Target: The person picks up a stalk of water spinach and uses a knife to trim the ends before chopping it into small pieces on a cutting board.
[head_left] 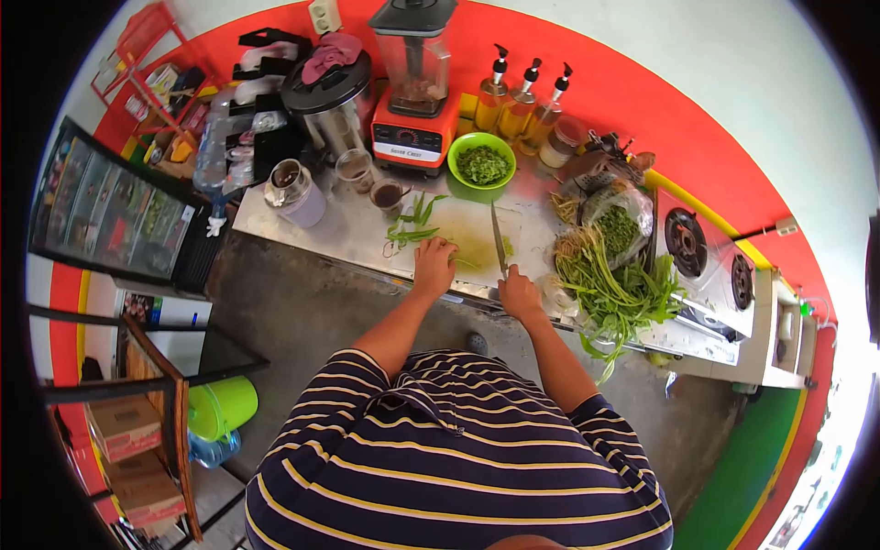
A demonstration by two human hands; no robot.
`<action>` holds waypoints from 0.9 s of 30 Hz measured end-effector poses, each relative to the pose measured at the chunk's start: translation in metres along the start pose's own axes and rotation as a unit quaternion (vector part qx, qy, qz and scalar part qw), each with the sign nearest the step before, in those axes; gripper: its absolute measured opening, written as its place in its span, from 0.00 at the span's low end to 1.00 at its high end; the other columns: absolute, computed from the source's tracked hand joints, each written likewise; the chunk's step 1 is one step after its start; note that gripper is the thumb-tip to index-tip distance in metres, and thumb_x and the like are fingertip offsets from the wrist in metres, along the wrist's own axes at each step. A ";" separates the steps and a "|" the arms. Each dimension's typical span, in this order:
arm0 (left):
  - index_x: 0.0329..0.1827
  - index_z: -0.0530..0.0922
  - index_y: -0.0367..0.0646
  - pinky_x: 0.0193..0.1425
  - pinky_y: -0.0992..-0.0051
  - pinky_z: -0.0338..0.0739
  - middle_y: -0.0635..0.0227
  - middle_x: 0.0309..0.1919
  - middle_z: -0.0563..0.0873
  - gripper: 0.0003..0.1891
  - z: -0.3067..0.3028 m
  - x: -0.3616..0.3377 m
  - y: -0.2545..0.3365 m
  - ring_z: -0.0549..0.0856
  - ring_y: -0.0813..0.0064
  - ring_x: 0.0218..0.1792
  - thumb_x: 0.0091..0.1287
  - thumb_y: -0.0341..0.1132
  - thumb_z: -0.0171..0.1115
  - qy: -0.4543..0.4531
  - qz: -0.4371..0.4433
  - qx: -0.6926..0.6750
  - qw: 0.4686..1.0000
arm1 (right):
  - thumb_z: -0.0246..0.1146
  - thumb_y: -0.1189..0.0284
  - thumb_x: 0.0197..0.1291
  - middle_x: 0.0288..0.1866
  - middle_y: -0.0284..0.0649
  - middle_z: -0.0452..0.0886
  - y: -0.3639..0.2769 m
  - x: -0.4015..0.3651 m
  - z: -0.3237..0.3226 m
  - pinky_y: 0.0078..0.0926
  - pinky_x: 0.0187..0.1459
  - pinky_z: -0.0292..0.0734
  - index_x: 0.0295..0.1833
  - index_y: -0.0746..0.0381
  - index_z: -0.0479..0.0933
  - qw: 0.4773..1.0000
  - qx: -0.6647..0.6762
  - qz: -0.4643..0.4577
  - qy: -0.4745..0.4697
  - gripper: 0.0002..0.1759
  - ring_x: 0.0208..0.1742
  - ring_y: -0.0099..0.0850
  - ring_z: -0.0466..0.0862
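My right hand grips the handle of a kitchen knife, its blade pointing away across a pale cutting board. My left hand presses down on green stalks at the board's near edge. A few more green stalks lie on the board's left end. A green bowl of chopped greens stands just behind the board. To the right of the knife lies a large bunch of leafy greens.
A blender, a rice cooker, three oil bottles, cups and a jug line the counter's back. A two-burner gas stove stands at the right. Shelves with boxes and a green bucket stand on the floor at left.
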State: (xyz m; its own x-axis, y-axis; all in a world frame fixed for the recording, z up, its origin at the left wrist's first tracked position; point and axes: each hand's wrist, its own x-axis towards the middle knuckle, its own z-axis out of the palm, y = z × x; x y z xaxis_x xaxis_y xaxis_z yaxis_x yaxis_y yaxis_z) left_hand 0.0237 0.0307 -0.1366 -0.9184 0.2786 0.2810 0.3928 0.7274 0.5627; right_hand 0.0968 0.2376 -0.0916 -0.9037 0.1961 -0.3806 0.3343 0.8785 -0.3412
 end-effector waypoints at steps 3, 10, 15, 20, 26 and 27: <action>0.43 0.87 0.49 0.60 0.57 0.72 0.69 0.44 0.84 0.11 0.007 0.004 -0.005 0.78 0.59 0.54 0.57 0.27 0.70 -0.043 0.056 -0.017 0.997 | 0.58 0.60 0.70 0.44 0.64 0.85 -0.006 -0.008 0.008 0.59 0.54 0.79 0.58 0.66 0.67 1.000 0.024 -0.006 0.003 0.21 0.49 0.62 0.85; 0.40 0.87 0.46 0.55 0.61 0.77 0.65 0.40 0.85 0.06 0.013 0.019 -0.011 0.81 0.57 0.45 0.62 0.28 0.66 -0.090 0.078 -0.071 0.990 | 0.59 0.61 0.70 0.39 0.66 0.84 -0.006 -0.015 0.042 0.60 0.49 0.79 0.54 0.69 0.67 0.997 0.070 -0.012 0.027 0.21 0.44 0.64 0.85; 0.41 0.87 0.44 0.52 0.59 0.79 0.62 0.39 0.84 0.07 0.023 0.032 -0.003 0.83 0.55 0.46 0.64 0.27 0.63 -0.099 0.094 -0.097 0.986 | 0.60 0.61 0.70 0.39 0.66 0.84 -0.011 -0.022 0.036 0.60 0.48 0.79 0.54 0.69 0.68 0.995 0.079 0.016 0.057 0.21 0.44 0.64 0.85; 0.42 0.88 0.44 0.52 0.59 0.79 0.60 0.39 0.84 0.08 0.025 0.030 -0.008 0.83 0.54 0.46 0.65 0.26 0.61 -0.103 0.112 -0.114 0.982 | 0.59 0.63 0.70 0.41 0.65 0.85 -0.024 -0.023 0.036 0.60 0.49 0.80 0.55 0.69 0.67 0.995 0.066 0.043 0.055 0.20 0.45 0.64 0.85; 0.45 0.88 0.42 0.54 0.60 0.79 0.58 0.41 0.85 0.11 0.018 0.030 -0.012 0.83 0.54 0.47 0.64 0.24 0.60 -0.120 0.137 -0.138 0.974 | 0.54 0.71 0.70 0.48 0.64 0.85 -0.044 -0.017 0.048 0.55 0.53 0.82 0.58 0.69 0.66 0.992 0.027 0.119 0.032 0.16 0.49 0.60 0.87; 0.45 0.88 0.41 0.55 0.60 0.79 0.58 0.42 0.85 0.12 0.017 0.030 -0.012 0.83 0.53 0.48 0.64 0.23 0.60 -0.131 0.139 -0.142 0.971 | 0.54 0.71 0.70 0.48 0.64 0.85 -0.046 -0.015 0.047 0.55 0.53 0.82 0.58 0.69 0.66 0.992 0.027 0.120 0.033 0.16 0.49 0.60 0.87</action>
State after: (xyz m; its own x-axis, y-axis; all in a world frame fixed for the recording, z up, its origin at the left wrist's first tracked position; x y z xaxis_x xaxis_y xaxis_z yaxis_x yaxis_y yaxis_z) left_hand -0.0094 0.0410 -0.1486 -0.7403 0.6173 0.2663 0.5911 0.4090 0.6952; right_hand 0.1074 0.1735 -0.1106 -0.8114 0.4256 -0.4007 0.5540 0.7787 -0.2945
